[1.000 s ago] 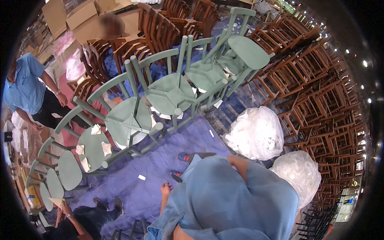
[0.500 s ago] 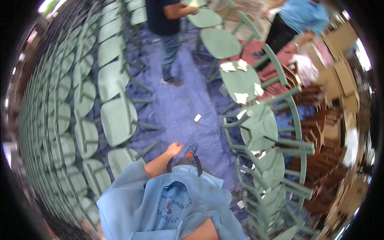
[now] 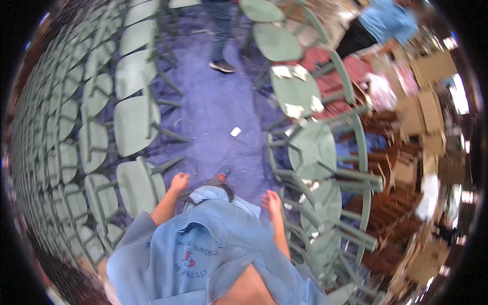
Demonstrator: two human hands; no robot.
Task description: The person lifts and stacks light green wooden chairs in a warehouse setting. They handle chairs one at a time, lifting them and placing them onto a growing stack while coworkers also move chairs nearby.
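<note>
My left hand (image 3: 180, 181) hangs in front of me on the left, fingers loosely bent, with nothing seen in it. The nearest thing to it is a green chair (image 3: 133, 189) in the left row. My right hand (image 3: 272, 200) is low on my right, empty, its fingers a little apart. Close beside it are upturned green chairs (image 3: 321, 206) with their legs pointing up and sideways. Neither hand touches a chair. Some blur softens both hands. One of my shoes (image 3: 222, 173) shows ahead on the blue floor covering (image 3: 213, 109).
Dense rows of green chairs (image 3: 94, 134) line the left. White pieces lie on a green chair seat (image 3: 295, 90) and one white piece (image 3: 235, 132) on the floor. A person (image 3: 219, 35) stands ahead; another person (image 3: 389, 23) bends at right near cardboard boxes (image 3: 426, 109) and brown wooden parts (image 3: 394, 193).
I have moved forward along the aisle, so chairs and the white floor piece sit nearer. My right hand has come into view; my left has swung left. The standing person is higher in view.
</note>
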